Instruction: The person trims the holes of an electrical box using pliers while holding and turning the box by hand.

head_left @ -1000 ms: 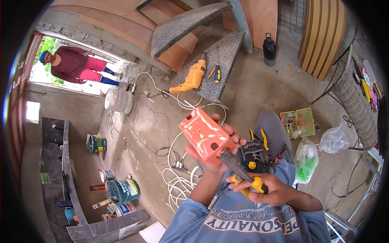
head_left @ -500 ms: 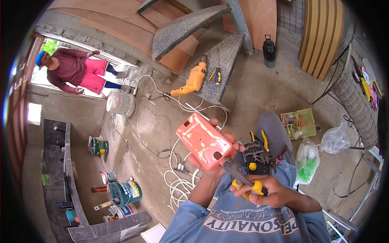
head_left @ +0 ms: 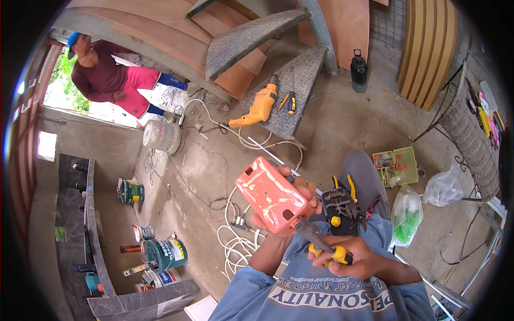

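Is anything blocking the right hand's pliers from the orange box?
Nothing visible. The right hand holds the pliers with their tip at the near corner of the orange box, and the left hand grips the box alongside.

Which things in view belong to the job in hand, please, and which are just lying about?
In hand:
- orange box, held by the left hand
- yellow-handled pliers, gripped in the right hand, jaws at the box's corner

Apparently just lying about:
- yellow drill on the metal step
- black bottle
- open green case
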`<action>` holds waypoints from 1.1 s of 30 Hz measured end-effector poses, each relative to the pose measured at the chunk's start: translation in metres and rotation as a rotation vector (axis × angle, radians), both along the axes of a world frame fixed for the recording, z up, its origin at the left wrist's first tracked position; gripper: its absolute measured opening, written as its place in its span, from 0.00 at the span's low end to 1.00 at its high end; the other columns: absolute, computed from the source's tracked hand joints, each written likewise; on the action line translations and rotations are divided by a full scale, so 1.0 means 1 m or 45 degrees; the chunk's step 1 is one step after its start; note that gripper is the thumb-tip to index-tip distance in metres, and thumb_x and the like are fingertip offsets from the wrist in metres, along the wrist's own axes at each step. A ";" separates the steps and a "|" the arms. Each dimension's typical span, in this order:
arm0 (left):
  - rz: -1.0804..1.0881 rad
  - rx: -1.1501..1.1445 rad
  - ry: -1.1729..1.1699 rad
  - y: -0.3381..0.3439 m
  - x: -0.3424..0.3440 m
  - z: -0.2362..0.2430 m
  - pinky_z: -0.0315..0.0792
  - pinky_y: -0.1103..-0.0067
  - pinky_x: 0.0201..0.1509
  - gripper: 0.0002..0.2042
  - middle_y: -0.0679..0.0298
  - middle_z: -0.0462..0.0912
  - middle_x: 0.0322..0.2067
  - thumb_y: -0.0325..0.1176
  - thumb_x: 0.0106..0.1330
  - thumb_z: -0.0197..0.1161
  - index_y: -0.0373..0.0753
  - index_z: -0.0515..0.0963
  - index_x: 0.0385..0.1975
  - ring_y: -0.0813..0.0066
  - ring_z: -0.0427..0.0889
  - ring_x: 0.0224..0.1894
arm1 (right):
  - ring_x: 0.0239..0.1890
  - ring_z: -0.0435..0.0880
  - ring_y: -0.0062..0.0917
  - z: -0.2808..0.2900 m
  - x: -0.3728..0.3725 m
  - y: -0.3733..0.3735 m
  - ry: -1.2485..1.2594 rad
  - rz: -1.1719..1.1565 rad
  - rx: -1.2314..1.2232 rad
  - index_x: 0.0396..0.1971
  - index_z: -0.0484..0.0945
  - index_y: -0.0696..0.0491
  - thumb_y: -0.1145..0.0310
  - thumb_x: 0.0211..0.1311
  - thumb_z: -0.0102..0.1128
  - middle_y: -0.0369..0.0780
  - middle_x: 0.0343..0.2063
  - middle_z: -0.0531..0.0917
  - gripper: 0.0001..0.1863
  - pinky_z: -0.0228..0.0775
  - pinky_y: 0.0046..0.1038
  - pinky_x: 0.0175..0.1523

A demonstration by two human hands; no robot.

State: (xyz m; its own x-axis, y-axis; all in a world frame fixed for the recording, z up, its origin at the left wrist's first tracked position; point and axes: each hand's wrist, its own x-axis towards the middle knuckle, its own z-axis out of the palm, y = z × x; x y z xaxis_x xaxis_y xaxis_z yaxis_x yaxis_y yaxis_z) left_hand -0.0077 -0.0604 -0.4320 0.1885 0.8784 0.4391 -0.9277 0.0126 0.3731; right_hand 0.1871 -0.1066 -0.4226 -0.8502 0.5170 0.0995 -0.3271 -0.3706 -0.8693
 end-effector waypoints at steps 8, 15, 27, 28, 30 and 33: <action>0.085 0.008 0.043 -0.004 0.001 -0.002 0.73 0.63 0.47 0.44 0.51 0.73 0.44 0.59 0.46 0.69 0.42 0.56 0.58 0.59 0.73 0.46 | 0.43 0.78 0.26 -0.009 -0.005 -0.005 -0.070 -0.100 0.032 0.40 0.78 0.59 0.63 0.63 0.54 0.42 0.44 0.78 0.15 0.67 0.27 0.48; 0.134 0.005 0.091 -0.009 -0.001 -0.003 0.74 0.61 0.47 0.45 0.50 0.74 0.42 0.58 0.45 0.70 0.42 0.55 0.59 0.57 0.73 0.44 | 0.42 0.77 0.23 -0.011 -0.006 -0.003 -0.065 -0.022 0.100 0.41 0.77 0.59 0.62 0.64 0.53 0.42 0.43 0.77 0.15 0.65 0.25 0.49; 0.129 0.034 0.111 -0.015 0.003 -0.016 0.74 0.62 0.49 0.46 0.39 0.74 0.44 0.55 0.46 0.72 0.37 0.53 0.58 0.55 0.77 0.43 | 0.33 0.70 0.16 -0.017 -0.002 -0.009 -0.122 0.160 -0.205 0.39 0.71 0.57 0.60 0.63 0.54 0.34 0.31 0.73 0.15 0.63 0.21 0.40; 0.120 0.010 0.082 -0.016 0.004 -0.017 0.74 0.61 0.50 0.46 0.39 0.74 0.44 0.54 0.47 0.72 0.37 0.53 0.59 0.54 0.77 0.44 | 0.32 0.70 0.15 -0.016 0.000 -0.011 -0.163 0.141 -0.177 0.38 0.71 0.57 0.59 0.63 0.54 0.34 0.30 0.74 0.15 0.63 0.21 0.39; 0.105 -0.023 0.050 -0.019 0.006 -0.017 0.73 0.60 0.51 0.46 0.39 0.74 0.43 0.53 0.47 0.72 0.37 0.52 0.59 0.54 0.77 0.44 | 0.32 0.70 0.15 -0.019 0.000 -0.013 -0.166 0.143 -0.150 0.39 0.71 0.57 0.59 0.63 0.55 0.34 0.29 0.74 0.16 0.64 0.21 0.39; 0.063 -0.073 0.039 -0.018 0.003 -0.017 0.72 0.59 0.54 0.46 0.40 0.73 0.44 0.53 0.46 0.73 0.37 0.52 0.59 0.52 0.77 0.46 | 0.31 0.70 0.16 -0.027 -0.003 -0.008 -0.157 0.160 -0.049 0.43 0.71 0.58 0.58 0.63 0.55 0.34 0.28 0.73 0.18 0.64 0.22 0.38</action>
